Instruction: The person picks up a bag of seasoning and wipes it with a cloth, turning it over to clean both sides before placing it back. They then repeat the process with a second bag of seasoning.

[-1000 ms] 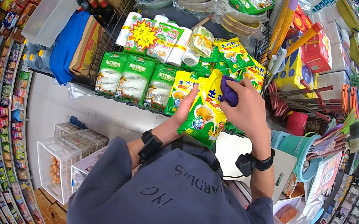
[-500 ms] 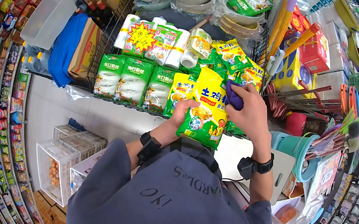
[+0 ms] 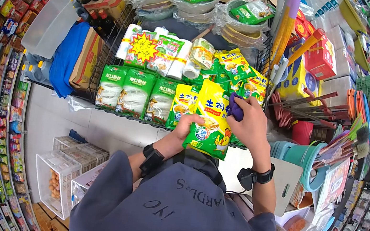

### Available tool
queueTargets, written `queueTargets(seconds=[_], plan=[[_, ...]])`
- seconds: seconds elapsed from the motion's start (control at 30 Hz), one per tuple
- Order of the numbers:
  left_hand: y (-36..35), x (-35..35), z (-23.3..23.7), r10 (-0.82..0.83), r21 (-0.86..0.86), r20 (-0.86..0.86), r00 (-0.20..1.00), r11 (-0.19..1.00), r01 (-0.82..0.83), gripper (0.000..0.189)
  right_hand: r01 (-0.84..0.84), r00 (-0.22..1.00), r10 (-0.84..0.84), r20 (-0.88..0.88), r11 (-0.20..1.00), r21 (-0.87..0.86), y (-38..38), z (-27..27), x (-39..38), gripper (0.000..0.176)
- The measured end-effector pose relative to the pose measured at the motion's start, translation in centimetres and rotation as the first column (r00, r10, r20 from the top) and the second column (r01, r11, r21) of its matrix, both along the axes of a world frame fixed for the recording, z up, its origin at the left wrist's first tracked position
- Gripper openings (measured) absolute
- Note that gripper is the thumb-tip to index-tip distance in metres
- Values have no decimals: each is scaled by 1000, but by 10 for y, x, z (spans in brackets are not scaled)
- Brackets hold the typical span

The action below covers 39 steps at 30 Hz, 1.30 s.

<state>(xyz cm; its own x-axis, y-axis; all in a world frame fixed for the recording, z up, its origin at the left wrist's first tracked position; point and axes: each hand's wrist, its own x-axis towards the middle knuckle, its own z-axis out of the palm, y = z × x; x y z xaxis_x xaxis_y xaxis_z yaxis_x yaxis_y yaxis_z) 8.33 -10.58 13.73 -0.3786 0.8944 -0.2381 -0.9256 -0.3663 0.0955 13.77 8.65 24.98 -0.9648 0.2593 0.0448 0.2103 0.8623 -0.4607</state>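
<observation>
**A:** In the head view we hold the yellow-green packet (image 3: 211,119) upright in front of the wire shelf (image 3: 109,40), at 3 o'clock from the green noodle bags (image 3: 135,91). Our left hand (image 3: 190,125) has its grip closed on the packet's 7 o'clock corner.

**B:** Our right hand (image 3: 249,123) has its grip closed around the purple cloth (image 3: 235,106), which presses on the packet's edge at 2 o'clock.

**A:** To wipe it well, we judge that we should brace the packet from behind. Then we draw the cloth toward 6 o'clock in light, straight strokes, so the bag does not crumple.

**B:** A second ago our left palm lies flat behind the packet with the fingers pointing to 12 o'clock, and the packet leans. Now the fingers curl on the lower corner and the packet stands straighter. The cloth is at much the same upper-right spot.
</observation>
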Motion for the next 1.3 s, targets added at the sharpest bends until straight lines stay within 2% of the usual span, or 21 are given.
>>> queueTargets(seconds=[0.23, 0.3, 0.43, 0.5, 0.6, 0.83, 0.9, 1.07, 1.1, 1.2, 1.3], plan=[[4, 9, 4, -28, -20, 138, 990, 999, 31, 64, -2, 1000, 4, -31, 998, 56, 2, -2, 2, 50], [3, 10, 6, -73, -67, -36, 997, 995, 71, 65, -25, 998, 27, -49, 999, 40, 0, -2, 3, 49], [3, 10, -5, -119, 25, -56, 991, 992, 121, 70, -34, 998, 35, -59, 999, 17, 6, -3, 4, 48], [4, 12, -6, -145, -19, -66, 987, 989, 144, 73, 10, 1000, -11, -13, 999, -34, 15, -2, 5, 48], [0, 11, -4, -183, -43, -79, 980, 983, 180, 73, 47, 997, -46, 56, 999, -17, 29, 1, 7, 48], [10, 15, -5, -221, -95, -141, 965, 973, 209, 73, -24, 1000, 24, -4, 999, -42, 19, 1, 12, 46], [10, 15, -9, -240, -93, -97, 966, 968, 231, 71, -22, 1000, 22, 15, 999, -39, 13, 4, 10, 46], [8, 16, -6, -208, -97, -119, 971, 976, 197, 70, 19, 1000, -18, 15, 999, -36, 35, -6, 14, 44], [8, 16, -4, -222, -96, -99, 970, 972, 213, 70, 48, 997, -45, 60, 998, -37, 37, -5, 16, 46], [11, 20, -1, -230, -85, -97, 968, 971, 222, 68, 23, 996, -19, 88, 999, -43, 37, -6, 18, 48], [17, 23, -8, -284, -213, -117, 952, 943, 255, 72, -47, 995, 55, 85, 995, -88, 25, 0, 16, 50]])
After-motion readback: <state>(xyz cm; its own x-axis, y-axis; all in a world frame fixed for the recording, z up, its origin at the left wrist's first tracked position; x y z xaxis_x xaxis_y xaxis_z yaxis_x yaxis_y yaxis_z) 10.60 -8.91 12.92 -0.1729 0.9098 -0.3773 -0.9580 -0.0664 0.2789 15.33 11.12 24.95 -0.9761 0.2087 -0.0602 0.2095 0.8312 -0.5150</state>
